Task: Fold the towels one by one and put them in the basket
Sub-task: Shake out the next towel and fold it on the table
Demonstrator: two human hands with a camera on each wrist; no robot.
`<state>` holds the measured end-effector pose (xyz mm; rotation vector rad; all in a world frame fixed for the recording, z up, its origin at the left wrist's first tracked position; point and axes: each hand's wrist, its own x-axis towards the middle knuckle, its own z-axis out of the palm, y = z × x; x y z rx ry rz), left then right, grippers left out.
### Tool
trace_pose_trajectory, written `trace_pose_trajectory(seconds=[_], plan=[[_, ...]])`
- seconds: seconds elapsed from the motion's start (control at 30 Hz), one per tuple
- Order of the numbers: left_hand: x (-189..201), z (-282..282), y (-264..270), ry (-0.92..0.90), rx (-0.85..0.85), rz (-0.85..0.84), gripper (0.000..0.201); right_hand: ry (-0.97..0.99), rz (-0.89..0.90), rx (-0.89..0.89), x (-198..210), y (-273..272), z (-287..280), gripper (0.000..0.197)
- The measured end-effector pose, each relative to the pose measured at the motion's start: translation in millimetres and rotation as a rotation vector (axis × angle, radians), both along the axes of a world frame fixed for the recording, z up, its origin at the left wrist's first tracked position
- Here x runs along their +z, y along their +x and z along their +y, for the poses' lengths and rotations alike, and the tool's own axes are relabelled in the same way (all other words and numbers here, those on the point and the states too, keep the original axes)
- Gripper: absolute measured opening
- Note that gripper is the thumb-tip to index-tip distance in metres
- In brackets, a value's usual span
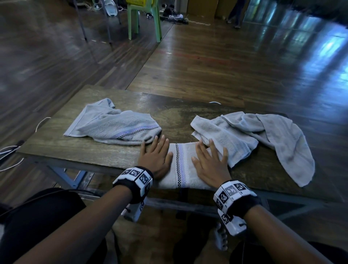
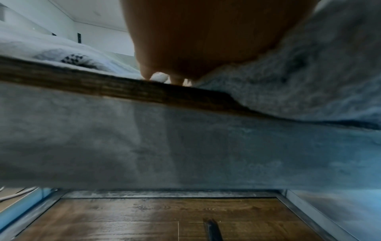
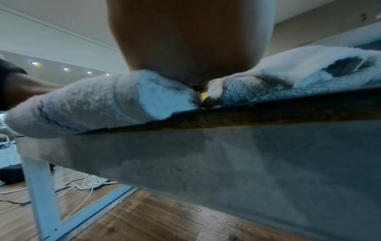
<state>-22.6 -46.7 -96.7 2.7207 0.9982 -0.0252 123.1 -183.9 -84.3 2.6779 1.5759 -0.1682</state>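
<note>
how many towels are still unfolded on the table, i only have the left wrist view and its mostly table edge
Observer: Two. One crumpled towel lies left of the folded towel, another to its right.
Operator: where is the right hand
Observer: The right hand lies flat on the folded towel, fingers spread, across the striped band from the left hand.
Operator: any basket nearby
Observer: None on the table. Something yellow and basket-like sits on a green chair far behind.

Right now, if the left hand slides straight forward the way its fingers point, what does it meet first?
Probably the crumpled towel lying just beyond the left hand; its near edge already lies at the fingertips, though whether they touch is unclear.
</note>
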Motion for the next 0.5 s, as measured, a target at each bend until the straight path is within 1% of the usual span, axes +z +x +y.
trace_pose_trajectory(seconds=[0.1, 0.17, 0.23, 0.3, 0.37, 0.43, 0.5], plan=[[2.9, 3.6, -6.3, 0.042, 0.033, -0.004, 0.06, 0.044, -0.044, -0.033, 8.2, 7.4, -5.2, 0.056], [9.5, 1.4, -9.4, 0.058, 0.084, -0.06, 0.055, 0.106, -0.124, -0.068, 18.0, 8.6, -10.6, 0.045], [17.9, -1.6, -12.0, 0.039, 0.164, -0.142, 0.049, 0.15, -0.137, -0.111, 26.5, 7.1, -12.7, 0.037], [25.8, -4.5, -15.6, -0.024, 0.266, -0.187, 0.04, 0.15, -0.078, -0.148, 30.3, 4.7, -9.9, 0.036], [29.9, -7.4, -19.5, -0.135, 0.342, -0.16, 0.034, 0.105, 0.002, -0.194, 31.1, 2.9, -5.2, 0.041], [27.7, -7.2, -21.8, -0.231, 0.366, -0.098, 0.036, 0.037, 0.085, -0.244, 31.4, 1.4, -1.2, 0.045], [23.1, -3.3, -21.3, -0.307, 0.369, -0.096, 0.038, 0.007, 0.143, -0.273, 30.7, 1.7, 2.2, 0.042]])
